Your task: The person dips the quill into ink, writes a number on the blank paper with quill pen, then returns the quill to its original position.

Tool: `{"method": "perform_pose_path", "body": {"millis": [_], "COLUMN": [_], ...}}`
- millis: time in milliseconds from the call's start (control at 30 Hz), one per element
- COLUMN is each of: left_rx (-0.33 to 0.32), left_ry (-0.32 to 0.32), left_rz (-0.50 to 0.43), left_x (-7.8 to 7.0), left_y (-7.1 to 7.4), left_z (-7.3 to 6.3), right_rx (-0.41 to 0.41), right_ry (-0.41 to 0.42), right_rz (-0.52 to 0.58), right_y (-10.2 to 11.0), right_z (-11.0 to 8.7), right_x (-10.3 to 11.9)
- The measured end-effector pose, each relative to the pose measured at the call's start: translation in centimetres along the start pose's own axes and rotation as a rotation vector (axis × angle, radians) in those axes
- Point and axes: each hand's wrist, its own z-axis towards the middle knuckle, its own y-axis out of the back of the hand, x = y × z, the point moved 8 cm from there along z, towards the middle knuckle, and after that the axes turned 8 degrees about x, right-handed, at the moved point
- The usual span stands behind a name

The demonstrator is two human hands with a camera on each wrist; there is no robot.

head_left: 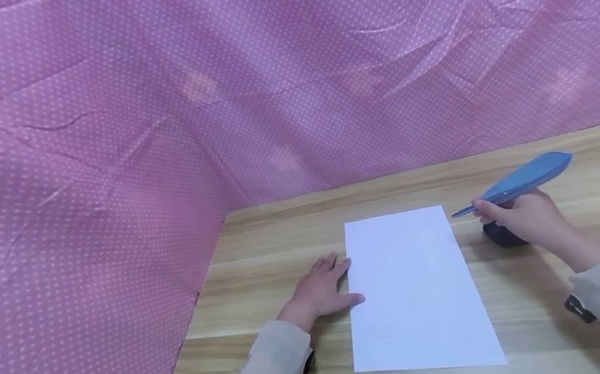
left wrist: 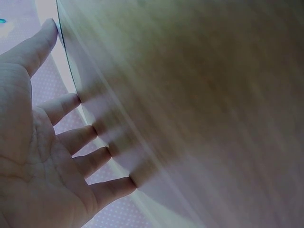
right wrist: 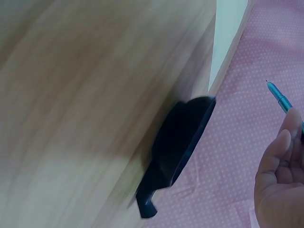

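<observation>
A blank white sheet of paper [head_left: 416,293] lies on the wooden table. My left hand [head_left: 320,291] rests at its left side with fingers spread, the thumb tip on the paper's edge and the index fingertip right at it. In the left wrist view the left hand [left wrist: 42,156] shows its palm and straight fingertips against the surface. My right hand [head_left: 526,218] pinches a blue feather pen [head_left: 536,174] above the table, right of the paper. Its tip points left toward the sheet, and the right wrist view shows the bare pen tip [right wrist: 275,91].
A black dish-like holder with a bent arm [right wrist: 183,137] stands on the table [head_left: 260,233], partly hidden beneath my right hand in the head view. Pink dotted cloth [head_left: 283,84] hangs behind the table and along its left side.
</observation>
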Motion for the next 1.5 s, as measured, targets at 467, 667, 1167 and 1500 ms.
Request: {"method": "perform_pose_path", "body": {"millis": [467,667,1167,1500], "left_rx": [0.005,0.002,0.004,-0.004], "left_ry": [0.003,0.005,0.01,0.015], "left_rz": [0.014,0.01,0.015,0.008], "left_x": [0.1,0.0,0.0,0.1], "left_y": [-0.4,-0.2,-0.1,-0.1], "left_z": [0.2,0.1,0.1,-0.1], "right_rx": [0.064,0.065,0.168,0.177], "right_ry": [0.011,0.015,-0.033,0.011], "right_rz": [0.044,0.055,0.014,-0.028], "right_y": [-3.3,-4.4,-7.0,-7.6], "right_z": [1.1,1.6,2.2,2.4], "right_x": [1.4,1.3,1.1,1.2]}}
